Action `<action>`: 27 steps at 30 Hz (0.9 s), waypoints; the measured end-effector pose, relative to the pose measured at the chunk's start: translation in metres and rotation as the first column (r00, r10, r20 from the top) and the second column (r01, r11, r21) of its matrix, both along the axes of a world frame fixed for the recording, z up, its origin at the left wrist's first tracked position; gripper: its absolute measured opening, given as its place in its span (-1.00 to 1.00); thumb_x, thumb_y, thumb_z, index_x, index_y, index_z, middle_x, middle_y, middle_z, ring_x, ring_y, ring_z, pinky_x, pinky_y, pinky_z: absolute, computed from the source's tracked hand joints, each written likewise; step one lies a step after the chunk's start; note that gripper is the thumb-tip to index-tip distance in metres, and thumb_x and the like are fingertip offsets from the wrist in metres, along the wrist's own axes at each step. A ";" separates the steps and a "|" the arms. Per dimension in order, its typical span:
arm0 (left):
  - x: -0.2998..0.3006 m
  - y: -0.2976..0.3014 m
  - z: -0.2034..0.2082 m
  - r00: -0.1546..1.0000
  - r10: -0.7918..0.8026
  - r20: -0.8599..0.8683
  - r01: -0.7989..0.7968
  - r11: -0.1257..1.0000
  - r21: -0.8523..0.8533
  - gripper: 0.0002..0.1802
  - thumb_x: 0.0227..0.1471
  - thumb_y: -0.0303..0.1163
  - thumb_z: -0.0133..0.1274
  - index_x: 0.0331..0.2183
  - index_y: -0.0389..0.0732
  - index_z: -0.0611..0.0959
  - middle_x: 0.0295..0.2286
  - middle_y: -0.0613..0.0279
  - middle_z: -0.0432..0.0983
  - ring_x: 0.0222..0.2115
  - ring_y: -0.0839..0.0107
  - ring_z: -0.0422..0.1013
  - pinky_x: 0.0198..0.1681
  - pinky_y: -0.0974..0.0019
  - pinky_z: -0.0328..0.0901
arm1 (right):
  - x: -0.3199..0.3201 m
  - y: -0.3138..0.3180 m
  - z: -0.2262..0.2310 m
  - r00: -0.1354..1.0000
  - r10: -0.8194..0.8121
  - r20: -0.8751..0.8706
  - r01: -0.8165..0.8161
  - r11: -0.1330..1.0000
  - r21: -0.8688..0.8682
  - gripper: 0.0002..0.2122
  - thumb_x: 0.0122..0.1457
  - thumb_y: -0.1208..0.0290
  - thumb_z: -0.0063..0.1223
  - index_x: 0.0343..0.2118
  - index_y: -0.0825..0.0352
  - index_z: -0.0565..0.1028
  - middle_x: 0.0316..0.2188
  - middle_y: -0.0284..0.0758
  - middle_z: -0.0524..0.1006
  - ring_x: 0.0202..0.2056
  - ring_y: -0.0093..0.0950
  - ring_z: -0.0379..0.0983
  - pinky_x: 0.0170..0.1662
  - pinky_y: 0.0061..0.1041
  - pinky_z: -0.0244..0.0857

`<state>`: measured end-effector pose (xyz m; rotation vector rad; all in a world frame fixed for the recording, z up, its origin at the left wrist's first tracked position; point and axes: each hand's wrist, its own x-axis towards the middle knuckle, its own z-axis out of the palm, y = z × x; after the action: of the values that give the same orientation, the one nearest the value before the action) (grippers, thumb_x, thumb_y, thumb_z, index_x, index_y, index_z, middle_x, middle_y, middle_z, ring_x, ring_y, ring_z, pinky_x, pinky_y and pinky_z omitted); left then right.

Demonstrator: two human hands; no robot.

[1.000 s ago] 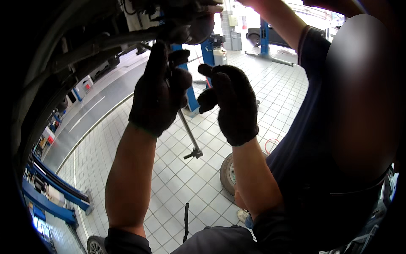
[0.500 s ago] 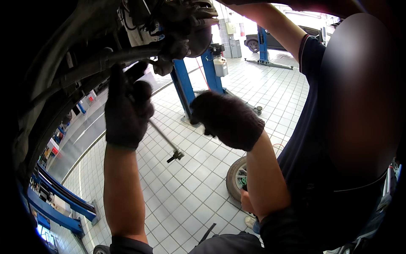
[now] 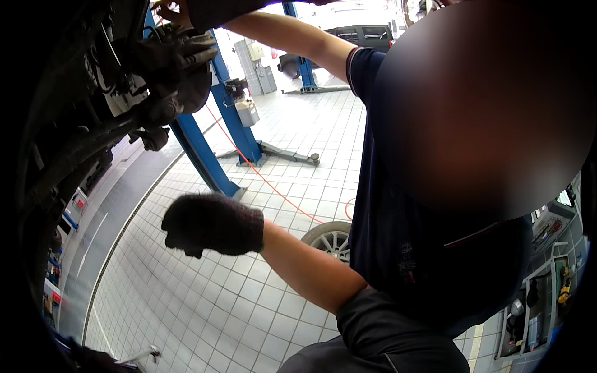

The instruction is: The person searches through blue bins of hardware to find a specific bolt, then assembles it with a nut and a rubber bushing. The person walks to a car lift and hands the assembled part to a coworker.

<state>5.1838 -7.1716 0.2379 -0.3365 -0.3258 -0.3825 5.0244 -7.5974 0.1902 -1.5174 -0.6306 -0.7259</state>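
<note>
Black knit glove covers your right hand (image 3: 211, 225), which is curled into a loose fist w/ nothing in it. It hangs mid-air in the centre-left of the head view, over the white tiled floor (image 3: 205, 311), w/ the bare forearm running down-right to your dark sleeve. It sits well below the wheel hub assy (image 3: 177, 68) of the raised car and touches nothing.

Your left hand (image 3: 93, 359) is barely in view at the lower-left rim, a dark gloved shape; can't tell if it's open or closed. A metal tool end (image 3: 146, 355) shows just beside it, but contact can't be made out.

Hub assy sits top-left: dark, greasy, w/ suspension arms and the wheel arch curving down the left edge. A second person's hand (image 3: 171, 11) reaches up to the top of the hub, bare arm stretching from the short sleeve of a navy polo shirt (image 3: 423, 248) that fills the right half of the view.

Behind the hub, a blue lift post (image 3: 230, 118) stands on the floor, grey base arm running out to the right. An orange hose (image 3: 273, 186) trails across the tiles from near the post. A removed wheel (image 3: 329, 239) w/ alloy spokes shows between your forearm and the polo shirt.
</note>
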 end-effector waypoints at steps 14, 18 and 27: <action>0.003 -0.026 -0.207 0.961 0.042 0.272 -0.275 0.136 0.952 -0.46 0.33 0.05 0.03 0.10 -0.17 0.55 -0.61 0.43 0.37 -0.72 0.63 0.11 -0.70 0.48 -0.02 | -0.029 0.013 -0.034 0.920 -0.098 -0.380 0.181 0.965 0.189 -0.70 0.30 0.39 0.27 0.01 0.41 0.54 -0.27 -0.25 0.65 -0.30 -0.50 0.64 -0.26 -0.46 0.62; -0.002 -0.040 -0.198 0.941 0.077 0.328 -0.334 0.084 0.939 -0.47 0.31 0.02 0.07 0.10 -0.18 0.56 -0.58 0.43 0.41 -0.67 0.64 0.17 -0.68 0.50 0.02 | -0.038 0.010 -0.046 0.917 -0.140 -0.374 0.250 0.932 0.264 -0.73 0.28 0.46 0.28 0.00 0.42 0.55 -0.28 -0.26 0.64 -0.32 -0.50 0.64 -0.27 -0.49 0.61; 0.005 -0.055 -0.192 0.941 0.018 0.337 -0.335 0.166 0.927 -0.47 0.31 -0.01 0.09 0.10 -0.20 0.56 -0.55 0.41 0.44 -0.66 0.64 0.20 -0.68 0.50 0.03 | -0.050 0.004 -0.053 0.895 -0.183 -0.407 0.316 0.904 0.288 -0.72 0.28 0.52 0.26 0.02 0.42 0.54 -0.26 -0.23 0.65 -0.33 -0.51 0.63 -0.27 -0.48 0.62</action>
<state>5.1883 -7.2263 0.0457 1.1122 -0.2966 -0.3240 4.9746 -7.5938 0.1373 -1.3642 -0.0077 -0.6785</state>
